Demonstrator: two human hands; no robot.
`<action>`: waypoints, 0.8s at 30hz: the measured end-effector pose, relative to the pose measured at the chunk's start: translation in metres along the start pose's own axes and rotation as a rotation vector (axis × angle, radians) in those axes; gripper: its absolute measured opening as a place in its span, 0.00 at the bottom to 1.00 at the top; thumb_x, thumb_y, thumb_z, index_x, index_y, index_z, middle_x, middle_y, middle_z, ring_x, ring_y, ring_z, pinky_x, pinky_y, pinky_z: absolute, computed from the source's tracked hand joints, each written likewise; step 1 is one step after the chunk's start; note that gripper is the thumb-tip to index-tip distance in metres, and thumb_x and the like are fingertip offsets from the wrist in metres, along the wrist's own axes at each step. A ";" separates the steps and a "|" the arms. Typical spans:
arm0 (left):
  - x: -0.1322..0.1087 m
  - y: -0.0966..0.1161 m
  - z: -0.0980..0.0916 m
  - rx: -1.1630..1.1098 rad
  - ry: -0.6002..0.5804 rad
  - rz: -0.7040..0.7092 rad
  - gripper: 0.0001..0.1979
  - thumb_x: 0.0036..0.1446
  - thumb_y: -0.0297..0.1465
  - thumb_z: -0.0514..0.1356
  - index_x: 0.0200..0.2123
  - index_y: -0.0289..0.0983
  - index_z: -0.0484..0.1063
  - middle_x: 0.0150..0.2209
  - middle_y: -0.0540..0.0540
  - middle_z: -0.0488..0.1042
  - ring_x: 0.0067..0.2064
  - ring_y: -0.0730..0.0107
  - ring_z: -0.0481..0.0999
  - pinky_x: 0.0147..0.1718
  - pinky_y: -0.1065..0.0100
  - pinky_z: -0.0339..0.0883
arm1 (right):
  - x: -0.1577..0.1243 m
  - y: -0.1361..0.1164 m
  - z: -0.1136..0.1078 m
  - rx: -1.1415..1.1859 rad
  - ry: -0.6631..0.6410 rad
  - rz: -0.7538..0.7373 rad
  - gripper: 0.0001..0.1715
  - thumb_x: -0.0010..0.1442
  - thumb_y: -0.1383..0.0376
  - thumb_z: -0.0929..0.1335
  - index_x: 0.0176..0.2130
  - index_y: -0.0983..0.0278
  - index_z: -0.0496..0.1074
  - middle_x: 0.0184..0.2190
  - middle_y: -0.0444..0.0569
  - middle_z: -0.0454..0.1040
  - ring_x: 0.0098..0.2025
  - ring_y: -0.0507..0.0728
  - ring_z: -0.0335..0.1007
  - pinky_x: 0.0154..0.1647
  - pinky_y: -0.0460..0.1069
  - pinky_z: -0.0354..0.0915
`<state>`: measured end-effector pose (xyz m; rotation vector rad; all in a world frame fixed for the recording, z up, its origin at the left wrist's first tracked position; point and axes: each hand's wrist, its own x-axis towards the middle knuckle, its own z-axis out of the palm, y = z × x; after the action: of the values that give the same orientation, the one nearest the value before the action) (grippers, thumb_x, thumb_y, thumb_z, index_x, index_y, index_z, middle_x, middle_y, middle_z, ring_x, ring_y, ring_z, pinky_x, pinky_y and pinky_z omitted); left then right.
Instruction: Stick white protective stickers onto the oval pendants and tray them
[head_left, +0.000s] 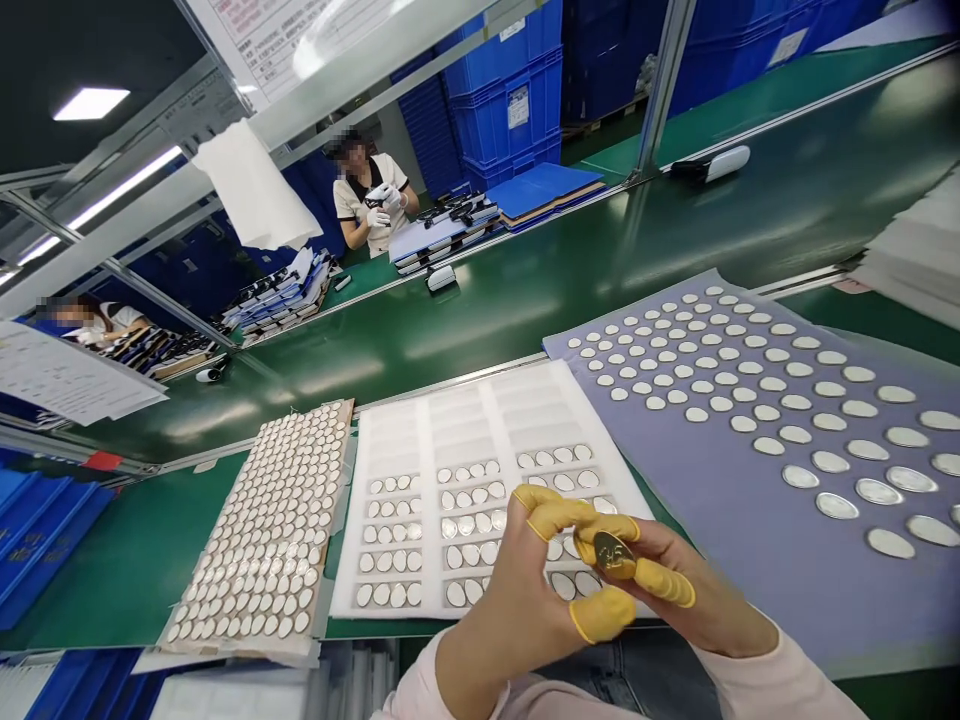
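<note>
Just over the near edge of the white tray, my left hand (pixel 517 590) and my right hand (pixel 697 590) meet around a small, shiny gold oval disc (pixel 615 556). Yellow covers sit on the fingertips of both. My right thumb and finger pinch the disc. The left fingers curl over its left and upper edge, while the left thumb stays below, apart from the disc. Beneath, the white foam tray (pixel 465 430) carries rows of white-faced oval discs (pixel 388 594) in slots, partly hidden by my hands.
At left, a board (pixel 255 530) is packed with white ovals. A purple sheet (pixel 675 480) at right bears spaced white ovals. Beyond runs a green conveyor (pixel 510 300) with black-and-white devices (pixel 441 279). Across it, a co-worker (pixel 373 195) in white gloves handles a part. Blue bins (pixel 37 540) stand far left.
</note>
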<state>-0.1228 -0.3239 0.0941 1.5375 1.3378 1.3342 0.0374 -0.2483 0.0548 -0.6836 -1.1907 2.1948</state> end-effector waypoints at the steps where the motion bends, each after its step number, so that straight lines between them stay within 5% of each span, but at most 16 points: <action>1: 0.001 0.005 0.004 0.014 -0.017 -0.030 0.21 0.54 0.36 0.68 0.51 0.45 0.72 0.45 0.42 0.65 0.46 0.58 0.67 0.49 0.55 0.67 | 0.000 0.002 0.000 -0.008 -0.025 -0.026 0.30 0.41 0.40 0.78 0.33 0.61 0.80 0.29 0.46 0.68 0.32 0.56 0.61 0.34 0.52 0.63; 9: 0.005 0.005 0.011 0.030 -0.012 -0.110 0.10 0.55 0.39 0.69 0.34 0.40 0.76 0.34 0.47 0.68 0.35 0.67 0.66 0.38 0.64 0.65 | -0.003 0.020 -0.001 0.122 -0.186 0.037 0.32 0.42 0.38 0.77 0.25 0.63 0.73 0.26 0.42 0.59 0.27 0.51 0.50 0.28 0.48 0.55; 16: 0.008 0.002 0.009 0.083 0.024 -0.179 0.19 0.63 0.43 0.61 0.24 0.39 0.68 0.26 0.50 0.64 0.31 0.70 0.64 0.32 0.66 0.59 | -0.004 0.027 0.005 0.094 -0.209 0.035 0.37 0.45 0.32 0.72 0.28 0.63 0.72 0.18 0.36 0.50 0.22 0.48 0.42 0.25 0.46 0.47; 19: 0.012 -0.011 0.005 0.096 0.073 -0.145 0.21 0.66 0.46 0.55 0.28 0.39 0.72 0.28 0.48 0.69 0.33 0.67 0.68 0.36 0.64 0.62 | -0.001 0.015 0.000 0.033 -0.204 0.002 0.34 0.47 0.36 0.74 0.32 0.64 0.75 0.22 0.38 0.57 0.24 0.48 0.48 0.25 0.46 0.50; 21: 0.015 -0.026 0.002 0.106 0.142 -0.172 0.21 0.68 0.46 0.52 0.34 0.40 0.75 0.33 0.46 0.73 0.37 0.64 0.72 0.40 0.62 0.64 | 0.008 0.001 -0.009 -0.231 -0.136 -0.050 0.25 0.55 0.44 0.74 0.38 0.63 0.77 0.27 0.42 0.63 0.27 0.50 0.56 0.27 0.46 0.57; 24: 0.019 -0.055 0.000 0.180 0.205 -0.229 0.19 0.69 0.44 0.50 0.42 0.40 0.76 0.40 0.44 0.76 0.43 0.61 0.73 0.46 0.59 0.64 | 0.034 -0.019 -0.025 -1.060 0.139 -0.105 0.19 0.66 0.55 0.66 0.52 0.61 0.75 0.31 0.45 0.70 0.30 0.54 0.66 0.35 0.49 0.67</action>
<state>-0.1380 -0.2926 0.0473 1.3391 1.7473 1.2812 0.0332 -0.2019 0.0534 -1.0989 -2.2266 1.2658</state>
